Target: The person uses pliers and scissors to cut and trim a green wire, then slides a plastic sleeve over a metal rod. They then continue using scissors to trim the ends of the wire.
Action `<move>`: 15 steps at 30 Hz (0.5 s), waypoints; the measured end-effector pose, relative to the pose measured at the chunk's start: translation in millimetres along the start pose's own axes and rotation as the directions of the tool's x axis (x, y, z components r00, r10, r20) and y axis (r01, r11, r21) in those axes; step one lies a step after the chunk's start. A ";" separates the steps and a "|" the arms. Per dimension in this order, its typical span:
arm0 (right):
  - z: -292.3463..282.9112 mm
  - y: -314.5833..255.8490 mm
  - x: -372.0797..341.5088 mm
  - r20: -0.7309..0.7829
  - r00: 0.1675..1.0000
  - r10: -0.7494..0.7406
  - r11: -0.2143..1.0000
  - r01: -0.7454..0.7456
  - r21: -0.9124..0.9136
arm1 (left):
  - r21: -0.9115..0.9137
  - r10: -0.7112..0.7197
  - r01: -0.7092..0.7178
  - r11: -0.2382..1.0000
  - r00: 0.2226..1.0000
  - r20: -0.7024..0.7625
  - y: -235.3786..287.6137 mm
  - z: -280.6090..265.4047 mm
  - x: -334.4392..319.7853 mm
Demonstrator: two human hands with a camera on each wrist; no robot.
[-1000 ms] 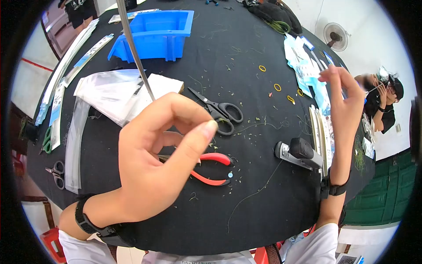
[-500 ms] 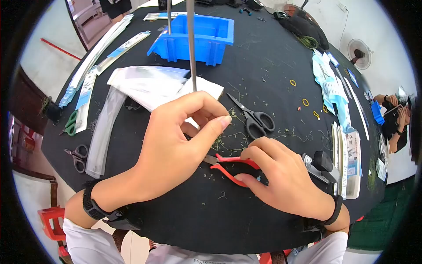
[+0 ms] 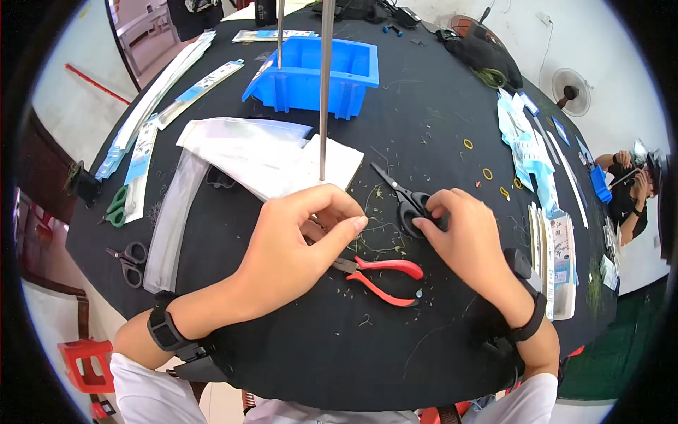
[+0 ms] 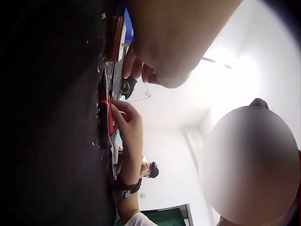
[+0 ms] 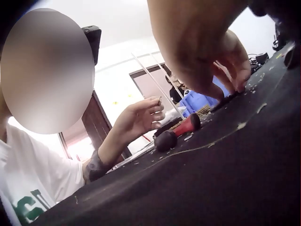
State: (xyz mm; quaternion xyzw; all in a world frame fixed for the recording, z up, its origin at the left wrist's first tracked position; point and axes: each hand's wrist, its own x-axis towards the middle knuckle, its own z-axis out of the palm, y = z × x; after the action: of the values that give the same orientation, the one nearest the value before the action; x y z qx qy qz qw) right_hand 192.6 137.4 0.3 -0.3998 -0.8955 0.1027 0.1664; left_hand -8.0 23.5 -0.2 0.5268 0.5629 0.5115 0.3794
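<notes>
Left of centre in the head view, my left hand [image 3: 300, 237] is raised above the table, thumb and forefinger tips pinched together on something too small to make out. My right hand [image 3: 470, 233] has its thumb and fingers on the handles of the black scissors [image 3: 404, 200], whose blades point up and left. Between the hands lie red-handled pliers [image 3: 392, 266], jaws toward my left hand. The right wrist view shows the left hand [image 5: 141, 117] pinching a tiny dark bit, behind the red pliers handle [image 5: 187, 125].
A blue bin [image 3: 318, 78] stands at the back, with upright metal rods [image 3: 325, 92] before it. Clear plastic sleeves [image 3: 233, 145] lie left, near a white block [image 3: 339, 159]. Small scissors [image 3: 131, 263] are far left; a stapler [image 3: 519, 265] and packets [image 3: 563, 261] are right.
My right hand came down from the raised right side to the pliers' handles, then moved off them up to the black scissors. My left hand keeps its pinch.
</notes>
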 end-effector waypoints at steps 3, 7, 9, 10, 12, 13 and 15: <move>-6.8 3.3 12.3 0.045 0.998 0.037 0.999 -0.037 0.005 | -0.038 0.011 -0.011 0.999 1.000 0.003 -5.0 0.8 -5.0; -19.4 7.1 19.9 0.078 0.987 0.142 0.833 -0.162 0.530 | -0.100 -0.051 0.052 0.994 0.999 0.013 -6.0 -0.6 -7.7; -35.5 0.9 16.7 0.261 0.958 0.123 0.669 -0.274 0.691 | -0.110 -0.055 0.056 0.992 0.998 0.019 -5.7 -0.6 -7.7; -38.8 1.9 12.2 0.333 0.939 0.087 0.601 -0.316 0.735 | -0.115 -0.053 0.056 0.992 0.998 0.024 -5.2 -0.4 -7.3; -37.9 -5.0 1.0 0.410 0.911 -0.030 0.551 -0.327 0.767 | -0.159 -0.060 0.065 0.985 0.997 0.039 -4.0 -1.0 -8.4; -38.2 -5.9 -4.2 0.457 0.886 -0.083 0.471 -0.370 0.801 | -0.179 -0.064 0.071 0.981 0.997 0.047 -3.4 -1.5 -8.8; -39.1 -7.7 -14.5 0.543 0.818 -0.187 0.310 -0.475 0.823 | -0.208 -0.057 0.072 0.975 0.995 0.078 -2.8 -2.9 -8.7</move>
State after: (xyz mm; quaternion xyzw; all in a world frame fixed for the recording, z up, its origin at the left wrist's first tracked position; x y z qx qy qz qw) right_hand 211.2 123.4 35.7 -0.2622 -0.6280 0.7269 0.0920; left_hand -10.0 14.6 -3.3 0.4830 0.5086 0.5364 0.4694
